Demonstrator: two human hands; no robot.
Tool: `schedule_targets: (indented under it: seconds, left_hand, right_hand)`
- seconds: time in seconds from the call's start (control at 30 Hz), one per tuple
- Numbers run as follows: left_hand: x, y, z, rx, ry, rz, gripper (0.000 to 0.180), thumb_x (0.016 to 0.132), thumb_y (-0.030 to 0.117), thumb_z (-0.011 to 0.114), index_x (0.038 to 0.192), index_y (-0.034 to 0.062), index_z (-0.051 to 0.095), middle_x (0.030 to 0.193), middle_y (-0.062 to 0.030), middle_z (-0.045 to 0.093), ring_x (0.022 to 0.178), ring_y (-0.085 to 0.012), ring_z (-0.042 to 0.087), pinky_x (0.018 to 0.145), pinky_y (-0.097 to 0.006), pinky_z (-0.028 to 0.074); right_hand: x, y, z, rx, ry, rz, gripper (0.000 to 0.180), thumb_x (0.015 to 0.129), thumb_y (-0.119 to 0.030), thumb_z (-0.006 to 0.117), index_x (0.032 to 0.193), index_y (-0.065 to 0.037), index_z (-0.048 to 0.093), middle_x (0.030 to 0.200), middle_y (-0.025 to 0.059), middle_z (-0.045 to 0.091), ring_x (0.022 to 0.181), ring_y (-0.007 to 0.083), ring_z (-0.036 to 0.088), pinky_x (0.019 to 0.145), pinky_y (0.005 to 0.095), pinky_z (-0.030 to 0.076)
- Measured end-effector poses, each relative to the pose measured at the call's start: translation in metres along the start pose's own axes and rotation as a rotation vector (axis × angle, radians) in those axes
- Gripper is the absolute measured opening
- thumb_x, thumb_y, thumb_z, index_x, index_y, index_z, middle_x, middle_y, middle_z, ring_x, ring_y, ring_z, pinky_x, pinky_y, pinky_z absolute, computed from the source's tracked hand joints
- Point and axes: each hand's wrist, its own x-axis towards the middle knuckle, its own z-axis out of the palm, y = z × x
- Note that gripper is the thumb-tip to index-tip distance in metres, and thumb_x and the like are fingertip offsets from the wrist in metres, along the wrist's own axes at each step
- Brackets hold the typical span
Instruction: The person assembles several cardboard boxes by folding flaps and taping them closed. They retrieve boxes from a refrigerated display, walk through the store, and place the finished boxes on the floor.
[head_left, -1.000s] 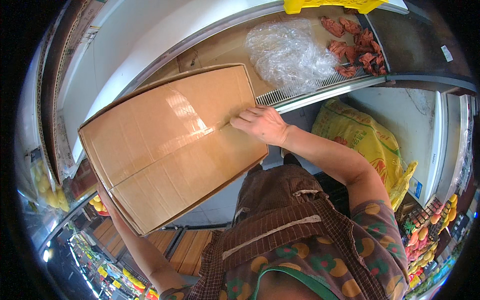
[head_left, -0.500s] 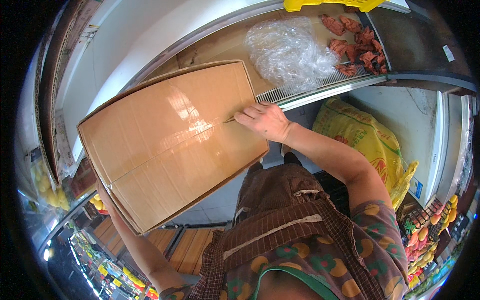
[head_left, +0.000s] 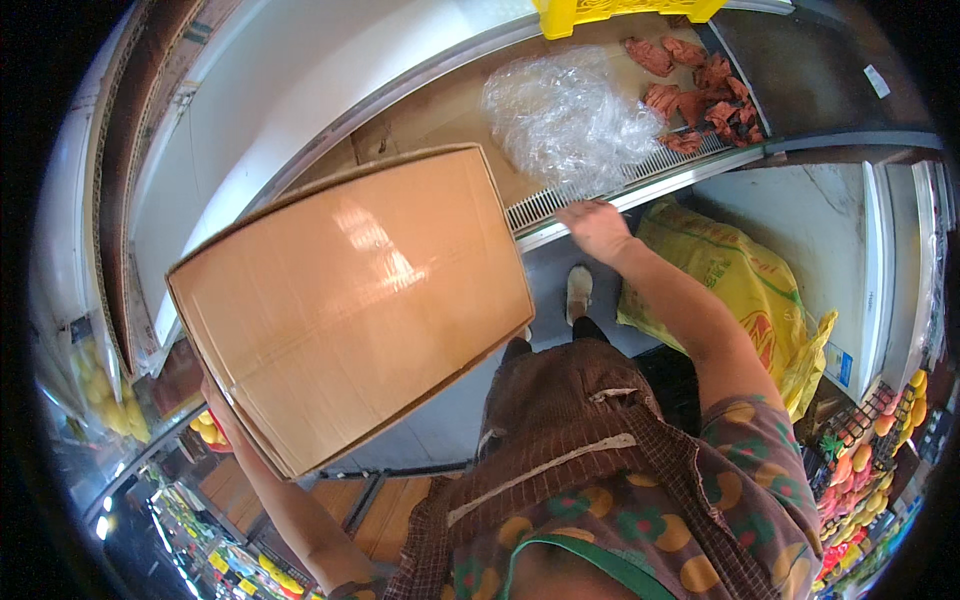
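Note:
A large closed cardboard box is held tilted in front of me, its taped flap side facing up. My left hand holds its lower left edge; the fingers are mostly hidden behind the box. My right hand is off the box, just past its right edge and beside the metal front rail of a display case. Its fingers are bent and close together; whatever they may hold is too small to make out. Shiny clear tape runs along the middle seam of the box.
Beyond the box, crumpled clear plastic film and reddish-brown crumpled wrappers lie in the display case. A yellow crate stands at its back. On the right, a yellow sack leans by a white cabinet. Flat cardboard stands at left.
My right hand has left the box's seam and moved right, past its edge. The box has shifted slightly down in view, still held by my left hand.

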Motion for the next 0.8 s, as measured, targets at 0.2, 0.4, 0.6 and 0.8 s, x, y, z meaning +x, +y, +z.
schedule_targets:
  seconds: [0.2,0.4,0.6,0.8]
  left_hand:
    - [-0.008,-0.012,-0.002,-0.011,0.012,-0.018,0.047,0.099,0.032,0.035,0.133,0.0034,0.051,0.133,-0.0179,0.053,0.126,-0.0258,0.048,0.106,-0.034,0.034]
    - [-0.013,-0.021,-0.006,-0.007,0.029,-0.025,0.047,0.099,0.031,0.034,0.132,0.0032,0.051,0.133,-0.0179,0.052,0.126,-0.0259,0.047,0.106,-0.034,0.034]
    - [-0.015,-0.027,-0.007,-0.011,0.028,-0.038,0.046,0.100,0.031,0.034,0.132,0.0030,0.051,0.134,-0.0178,0.052,0.126,-0.0261,0.047,0.106,-0.034,0.034]
    - [-0.002,-0.030,-0.009,-0.001,0.021,-0.017,0.046,0.100,0.030,0.033,0.132,0.0029,0.052,0.134,-0.0178,0.052,0.126,-0.0262,0.047,0.106,-0.035,0.034]
  right_hand:
    - [0.007,-0.019,0.006,0.696,0.011,0.434,0.017,0.098,-0.023,0.045,0.094,-0.008,0.051,0.072,0.0153,0.057,0.068,0.0324,0.060,0.063,0.0413,0.049]
    - [0.040,-0.067,0.039,1.220,-0.159,0.712,0.028,0.097,-0.029,0.045,0.099,-0.004,0.055,0.085,0.0156,0.062,0.082,0.0334,0.060,0.075,0.0413,0.046]
    - [0.034,-0.062,0.031,1.279,-0.162,0.522,0.032,0.098,-0.033,0.042,0.096,-0.004,0.054,0.080,0.0139,0.059,0.077,0.0314,0.059,0.073,0.0404,0.046]
    - [-0.022,-0.054,0.038,1.035,-0.425,0.338,0.036,0.098,-0.040,0.040,0.098,-0.007,0.054,0.092,0.0160,0.062,0.088,0.0346,0.060,0.078,0.0446,0.046]
